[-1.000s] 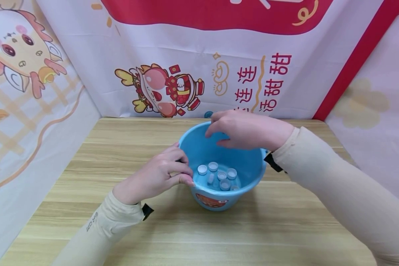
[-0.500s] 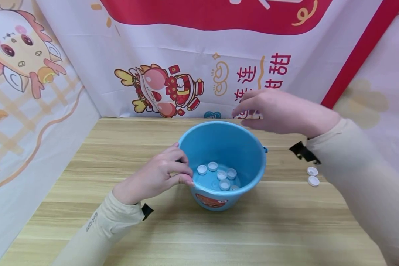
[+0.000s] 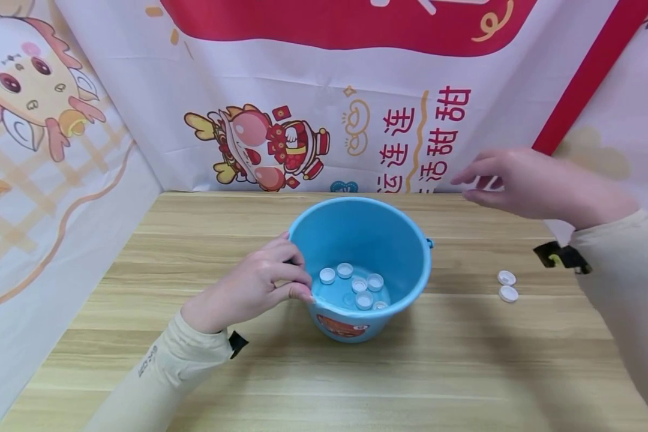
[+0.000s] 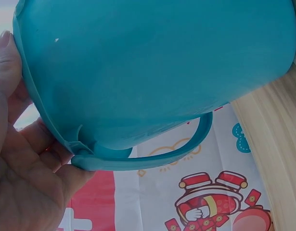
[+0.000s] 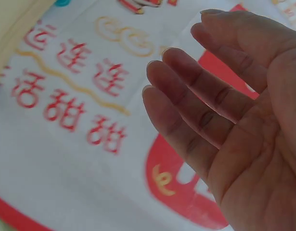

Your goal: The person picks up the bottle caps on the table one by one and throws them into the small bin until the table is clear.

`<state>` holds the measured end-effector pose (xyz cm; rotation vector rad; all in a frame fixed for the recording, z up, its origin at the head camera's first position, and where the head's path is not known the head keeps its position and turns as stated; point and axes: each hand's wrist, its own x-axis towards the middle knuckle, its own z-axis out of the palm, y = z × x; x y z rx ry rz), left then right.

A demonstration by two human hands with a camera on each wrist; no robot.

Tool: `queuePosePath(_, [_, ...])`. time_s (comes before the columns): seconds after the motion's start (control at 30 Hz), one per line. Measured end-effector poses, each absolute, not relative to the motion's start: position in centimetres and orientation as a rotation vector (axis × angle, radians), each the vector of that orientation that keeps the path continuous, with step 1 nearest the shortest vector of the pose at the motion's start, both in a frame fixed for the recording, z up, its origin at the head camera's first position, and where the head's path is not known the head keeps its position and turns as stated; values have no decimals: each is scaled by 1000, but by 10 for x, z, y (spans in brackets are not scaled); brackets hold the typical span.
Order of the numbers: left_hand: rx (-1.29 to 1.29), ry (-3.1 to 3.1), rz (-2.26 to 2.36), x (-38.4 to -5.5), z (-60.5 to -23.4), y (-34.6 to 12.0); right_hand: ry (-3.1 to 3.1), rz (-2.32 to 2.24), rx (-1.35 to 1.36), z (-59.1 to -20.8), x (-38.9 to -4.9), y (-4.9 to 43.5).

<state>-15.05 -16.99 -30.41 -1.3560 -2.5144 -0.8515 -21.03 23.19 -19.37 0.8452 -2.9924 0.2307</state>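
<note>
A light blue bucket [image 3: 367,228] stands upright on the table, with several white bottle caps [image 3: 375,282] lying on its bottom. My left hand [image 3: 259,279] grips the bucket's left rim, thumb and fingers on either side of the edge. In the left wrist view the bucket's blue handle [image 4: 152,162] hangs down along the outside, close to that hand [image 4: 30,168]. My right hand [image 3: 540,186] hovers above the table, to the right of the bucket. Its palm and loosely bent fingers hold nothing in the right wrist view.
Two white bottle caps [image 3: 507,285] lie close together on the wooden table [image 3: 237,384], right of the bucket. A printed white and red cloth [image 3: 221,66] rises behind the table, and cloth hangs on both sides too.
My right hand has left the space over the bucket and travelled right. A blurred pale piece seen inside the bucket earlier no longer shows there. My left hand stays at the rim.
</note>
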Motion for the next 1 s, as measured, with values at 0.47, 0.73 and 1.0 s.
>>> queuePosePath(0.47, [-1382,-2474,-812,-151,-303,-170,-3134,395,705,-274,-227,312])
queuePosePath(0.73, [-1381,-2478,-806,-150,-303,-170,-3207,429,711,-326,-234,346])
queuePosePath(1.0, [-1374,-2497,-798,-150,-303,-171,-3286,368,654,-371,-235,371])
